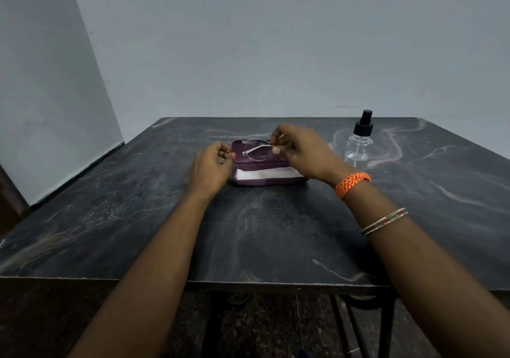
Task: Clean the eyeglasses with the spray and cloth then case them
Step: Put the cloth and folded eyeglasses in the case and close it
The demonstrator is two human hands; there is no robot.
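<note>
The left hand (214, 162) hovered just left of the open purple case (265, 166), its fingers curled in close; whether they pinched a thin temple tip was too blurred to tell. The eyeglasses (258, 151) hung above the case's far half, long axis running left to right across the surface (262, 233), one pale temple folded behind the lens. The white cloth (265, 174) lay in the near half of the case. The right hand (299, 148) was the nearer one, thumb and forefinger pinching the frame at its right end. Well to the right stood the spray bottle (358, 148), clear with a black pump. No brand or writing could be read anywhere
</note>
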